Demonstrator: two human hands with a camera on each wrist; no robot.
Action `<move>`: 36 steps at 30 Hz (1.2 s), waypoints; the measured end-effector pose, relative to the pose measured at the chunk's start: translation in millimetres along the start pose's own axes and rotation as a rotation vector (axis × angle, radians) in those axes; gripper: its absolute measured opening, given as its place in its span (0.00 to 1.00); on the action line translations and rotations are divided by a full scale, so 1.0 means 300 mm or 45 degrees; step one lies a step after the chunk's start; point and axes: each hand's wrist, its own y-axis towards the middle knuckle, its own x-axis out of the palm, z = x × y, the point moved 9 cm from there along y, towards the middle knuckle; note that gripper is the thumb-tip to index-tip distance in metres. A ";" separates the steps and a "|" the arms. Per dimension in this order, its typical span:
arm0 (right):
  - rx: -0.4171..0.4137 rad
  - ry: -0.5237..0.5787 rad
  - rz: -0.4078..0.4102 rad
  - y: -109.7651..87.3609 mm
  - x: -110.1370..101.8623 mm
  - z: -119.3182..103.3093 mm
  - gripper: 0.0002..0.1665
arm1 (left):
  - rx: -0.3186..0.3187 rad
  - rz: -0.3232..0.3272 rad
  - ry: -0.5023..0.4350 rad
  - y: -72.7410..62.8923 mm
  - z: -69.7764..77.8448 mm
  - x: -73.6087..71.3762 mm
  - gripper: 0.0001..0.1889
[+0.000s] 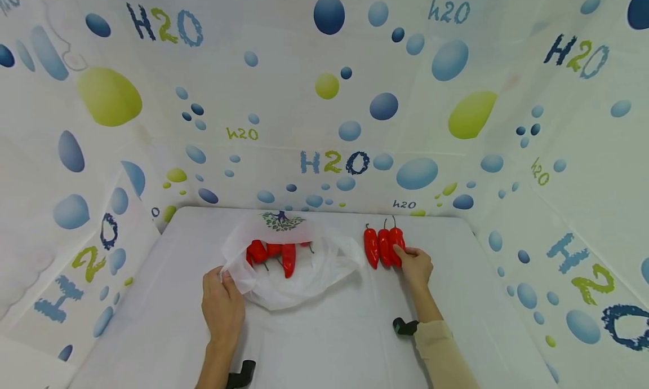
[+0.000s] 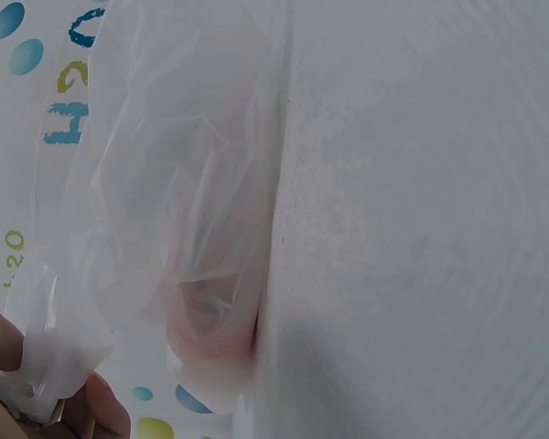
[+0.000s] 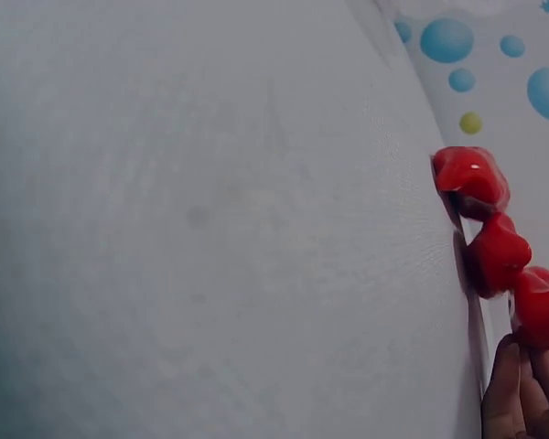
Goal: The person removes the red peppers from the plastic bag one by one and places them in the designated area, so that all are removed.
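A white plastic bag [image 1: 299,293] with a tree print lies with its mouth toward me, and several red peppers [image 1: 288,259] show inside. My left hand [image 1: 223,307] pinches the left edge of its mouth; the gathered film [image 2: 55,357] shows between thumb and fingers in the left wrist view. To the right of the bag, three long red peppers lie side by side, stems pointing away. My right hand [image 1: 417,266] grips the rightmost pepper [image 1: 396,237], with its thumb on top. The middle pepper [image 1: 383,245] and left pepper [image 1: 371,245] lie close against it.
A white cloth covers the table [image 1: 324,349]. Behind it and along both sides hangs a white curtain [image 1: 284,96] with blue and green dots and H2O lettering. Dark wrist mounts [image 1: 404,327] stick out beside both forearms.
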 end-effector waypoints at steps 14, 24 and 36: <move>-0.007 -0.097 -0.029 0.000 0.004 0.003 0.30 | 0.001 -0.012 0.005 0.001 0.006 0.003 0.16; -0.008 -0.125 -0.048 0.001 0.007 0.008 0.26 | 0.016 -0.013 0.007 -0.001 0.006 0.005 0.15; -0.007 -0.105 -0.093 -0.002 0.006 0.010 0.30 | 0.033 0.003 0.000 -0.002 0.012 -0.002 0.15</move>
